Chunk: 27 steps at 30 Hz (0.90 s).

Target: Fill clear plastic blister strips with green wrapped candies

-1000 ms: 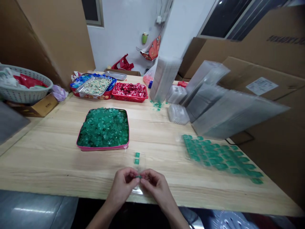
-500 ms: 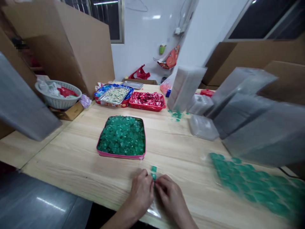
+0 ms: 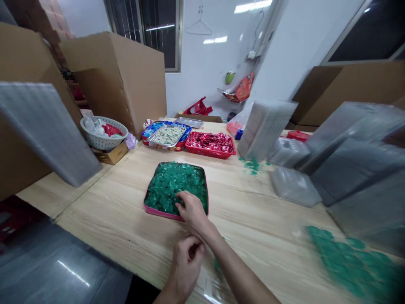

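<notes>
A pink-rimmed tray (image 3: 171,215) full of small green pieces (image 3: 172,181) sits on the wooden table. My right hand (image 3: 191,209) reaches over its front edge, fingertips at the green pieces with thumb and fingers apart. Nearer the table edge, my left hand (image 3: 188,255) is closed in a pinch; what it holds, if anything, is too small to make out. Clear plastic (image 3: 210,287) lies beside the left hand, partly under my right forearm, with a little green showing through.
Green pieces in clear packs (image 3: 357,257) lie blurred at the right. Stacked clear plastic trays (image 3: 265,131) stand behind them. A red basket (image 3: 210,153) of red packets, a metal tray (image 3: 166,137) and a white basket (image 3: 104,137) are farther back.
My right hand has moved from beside my left hand up and left to the green pieces, and its fingers have parted. The view has shifted, so the table things appear farther right.
</notes>
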Available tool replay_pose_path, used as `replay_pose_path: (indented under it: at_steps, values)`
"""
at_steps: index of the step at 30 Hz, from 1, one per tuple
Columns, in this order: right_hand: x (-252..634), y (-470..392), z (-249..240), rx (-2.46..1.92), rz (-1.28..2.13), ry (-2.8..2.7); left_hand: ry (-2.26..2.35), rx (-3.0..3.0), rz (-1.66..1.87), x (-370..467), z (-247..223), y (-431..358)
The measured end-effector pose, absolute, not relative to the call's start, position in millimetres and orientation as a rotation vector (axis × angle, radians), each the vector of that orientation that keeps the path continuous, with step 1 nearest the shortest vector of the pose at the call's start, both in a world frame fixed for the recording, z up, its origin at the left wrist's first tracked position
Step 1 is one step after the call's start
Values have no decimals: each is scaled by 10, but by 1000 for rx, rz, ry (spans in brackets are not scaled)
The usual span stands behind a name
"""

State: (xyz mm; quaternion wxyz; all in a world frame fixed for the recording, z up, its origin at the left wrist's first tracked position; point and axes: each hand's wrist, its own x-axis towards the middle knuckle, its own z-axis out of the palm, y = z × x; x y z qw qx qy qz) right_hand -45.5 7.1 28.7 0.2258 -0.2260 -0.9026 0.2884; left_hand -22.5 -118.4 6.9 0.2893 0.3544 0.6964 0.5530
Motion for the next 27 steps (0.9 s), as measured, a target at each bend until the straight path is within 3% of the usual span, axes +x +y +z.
replay_pose_path:
  at_steps: [10, 21, 27]
  values:
    - [298, -83, 167, -573, 1705, -1828, 1398, 250, 1911, -462, 134, -1200]
    - [1266, -476, 5, -895, 1789, -1618, 1397, 592, 1441, -68, 0, -1196]
    - [1354, -580, -166, -1047, 1386, -1947, 1830, 1067, 1151, 79, -109, -1206]
